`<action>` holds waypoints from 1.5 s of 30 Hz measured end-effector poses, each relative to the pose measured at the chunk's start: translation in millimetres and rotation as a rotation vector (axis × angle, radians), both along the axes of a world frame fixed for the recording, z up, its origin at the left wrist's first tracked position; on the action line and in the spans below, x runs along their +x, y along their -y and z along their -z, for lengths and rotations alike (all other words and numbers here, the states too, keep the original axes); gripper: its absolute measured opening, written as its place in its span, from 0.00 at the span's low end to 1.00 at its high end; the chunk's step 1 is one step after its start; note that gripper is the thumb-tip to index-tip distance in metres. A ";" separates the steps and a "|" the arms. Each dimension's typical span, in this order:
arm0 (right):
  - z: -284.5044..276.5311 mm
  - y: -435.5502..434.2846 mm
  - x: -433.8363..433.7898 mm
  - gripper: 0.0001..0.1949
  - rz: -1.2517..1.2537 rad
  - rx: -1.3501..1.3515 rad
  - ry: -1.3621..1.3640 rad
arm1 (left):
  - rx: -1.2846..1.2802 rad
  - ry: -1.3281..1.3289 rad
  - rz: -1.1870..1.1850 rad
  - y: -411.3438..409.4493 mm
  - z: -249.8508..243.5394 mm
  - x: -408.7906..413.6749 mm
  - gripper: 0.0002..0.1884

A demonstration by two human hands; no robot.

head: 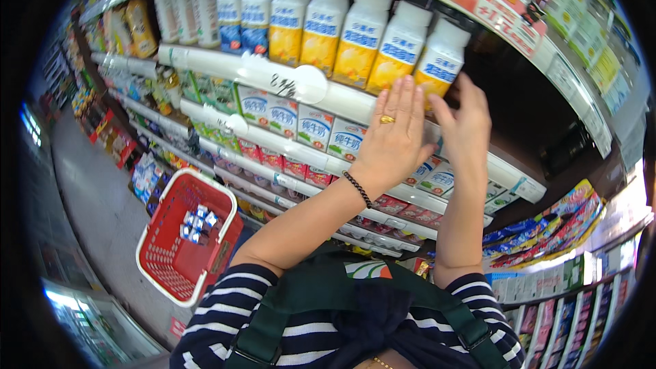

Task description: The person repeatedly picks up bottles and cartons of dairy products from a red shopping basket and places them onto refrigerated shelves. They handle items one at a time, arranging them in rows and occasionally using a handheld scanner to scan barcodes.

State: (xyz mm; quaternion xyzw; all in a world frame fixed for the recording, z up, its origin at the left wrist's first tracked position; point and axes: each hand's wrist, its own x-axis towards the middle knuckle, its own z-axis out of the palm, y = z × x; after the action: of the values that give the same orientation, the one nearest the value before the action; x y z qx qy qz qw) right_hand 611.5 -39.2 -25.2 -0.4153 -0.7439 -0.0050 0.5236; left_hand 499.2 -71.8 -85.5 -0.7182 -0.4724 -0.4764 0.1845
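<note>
My right hand point(465, 123) grips the lower part of the rightmost white-and-yellow drink bottle point(442, 59), thumb at the front and fingers round its right side. That bottle leans slightly to the right at the end of a row. My left hand point(393, 136) lies flat, back towards me, with its fingertips at the base of the neighbouring bottle point(400, 51). It wears a gold ring and a dark beaded bracelet point(359, 189). Several matching bottles point(324, 25) stand upright to the left on the white-edged shelf point(353, 95).
Blue-capped bottles point(255, 15) stand further left. Milk cartons point(315, 128) fill the shelf below. Right of the row is a dark shelf gap point(517, 92). A red shopping basket point(177, 266) with small blue-and-white packs point(197, 223) sits at lower left. Bagged snacks point(553, 230) hang at right.
</note>
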 end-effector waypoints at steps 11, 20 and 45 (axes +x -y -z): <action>140.3 61.3 -100.4 0.03 -0.831 -0.418 0.143 | 0.009 0.102 -0.027 102.7 148.0 -90.0 0.09; 332.5 110.9 -285.0 0.06 -1.281 -0.917 0.512 | -0.682 0.681 -0.638 235.9 287.6 -228.0 0.08; 564.9 193.7 -527.5 0.10 -1.281 -0.022 1.256 | -1.106 1.199 -0.898 298.9 531.3 -416.4 0.33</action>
State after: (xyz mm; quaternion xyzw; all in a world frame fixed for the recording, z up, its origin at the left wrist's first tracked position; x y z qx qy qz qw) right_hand 84.0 -232.8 -590.0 0.1536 -0.9824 0.0691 -0.0814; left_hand 82.9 -370.7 -616.8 -0.0878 -0.8822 -0.3589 -0.2919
